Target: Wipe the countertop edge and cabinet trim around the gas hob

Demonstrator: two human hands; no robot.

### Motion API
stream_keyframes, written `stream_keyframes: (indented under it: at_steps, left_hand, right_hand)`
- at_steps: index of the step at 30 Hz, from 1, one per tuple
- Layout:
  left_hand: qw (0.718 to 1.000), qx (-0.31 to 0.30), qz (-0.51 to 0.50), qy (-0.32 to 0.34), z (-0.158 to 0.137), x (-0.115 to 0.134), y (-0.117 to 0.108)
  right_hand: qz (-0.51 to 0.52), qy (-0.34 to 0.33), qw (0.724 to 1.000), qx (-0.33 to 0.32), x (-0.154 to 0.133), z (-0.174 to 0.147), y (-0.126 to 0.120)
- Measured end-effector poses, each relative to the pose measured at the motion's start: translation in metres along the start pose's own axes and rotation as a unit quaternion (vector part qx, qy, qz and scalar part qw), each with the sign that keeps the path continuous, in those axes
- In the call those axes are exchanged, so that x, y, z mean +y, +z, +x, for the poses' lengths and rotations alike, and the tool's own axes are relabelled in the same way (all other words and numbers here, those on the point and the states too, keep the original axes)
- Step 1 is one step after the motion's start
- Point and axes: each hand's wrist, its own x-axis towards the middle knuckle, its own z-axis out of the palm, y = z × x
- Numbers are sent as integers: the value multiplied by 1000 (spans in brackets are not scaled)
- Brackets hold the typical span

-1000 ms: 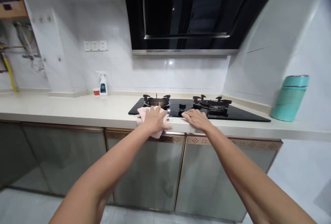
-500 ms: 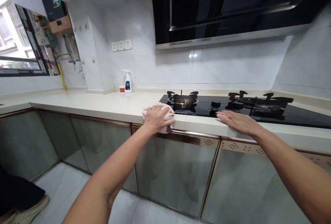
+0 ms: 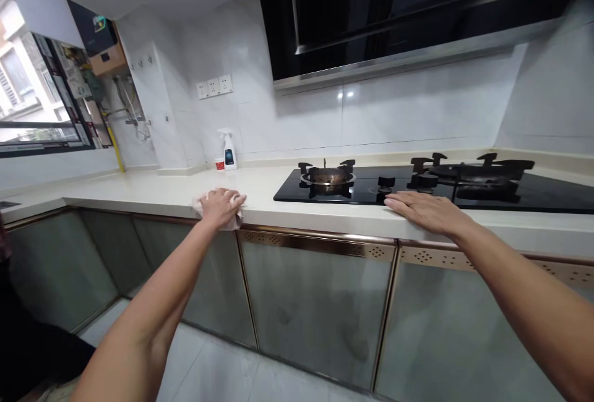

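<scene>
Along the front edge of the white countertop (image 3: 139, 187), my left hand (image 3: 221, 207) presses a pale pinkish cloth (image 3: 234, 221), its fingers curled over it. The cloth drapes partly over the counter's front face; most of it is hidden under the hand. My right hand (image 3: 424, 211) lies flat with fingers stretched out, resting on the counter edge at the front of the black gas stove (image 3: 362, 192). A stove knob (image 3: 386, 183) stands just beyond its fingertips.
A white spray bottle (image 3: 229, 151) and a small red-and-white cup (image 3: 219, 165) stand against the back wall. The black range hood (image 3: 394, 12) overhangs the stove. Glass-fronted cabinets (image 3: 315, 303) line the space below. Part of a person in dark clothing (image 3: 32, 334) shows at lower left.
My left hand has slid the cloth leftward along the counter edge, away from the stove. My right hand stays in nearly the same place. The view has tilted slightly.
</scene>
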Motion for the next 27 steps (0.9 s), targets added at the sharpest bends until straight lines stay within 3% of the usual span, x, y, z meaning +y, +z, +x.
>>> stream_keyframes:
  at_steps: [10, 15, 18, 20, 22, 25, 27]
  left_hand:
    - [971, 78, -37, 225, -43, 192, 10]
    - [942, 96, -99, 305, -54, 258, 10]
    - [940, 75, -161, 292, -47, 273, 10]
    - [940, 46, -209, 266, -37, 272, 11]
    - [939, 10, -238, 250, -29, 264, 12]
    - [943, -19, -211, 256, -26, 247, 11]
    - [951, -11, -165, 260, -29, 233, 9]
  right_hand:
    - [-22, 28, 998, -45, -3, 0, 1]
    - [-21, 12, 1000, -15, 14, 8, 9]
    - [-25, 6, 1000, -2, 16, 15, 12]
    - [-32, -1, 999, -7, 4, 22, 14]
    - [-21, -55, 998, -19, -18, 28, 17]
    - [10, -142, 989, -31, -51, 36, 23]
    - [8, -146, 988, -40, -62, 37, 25]
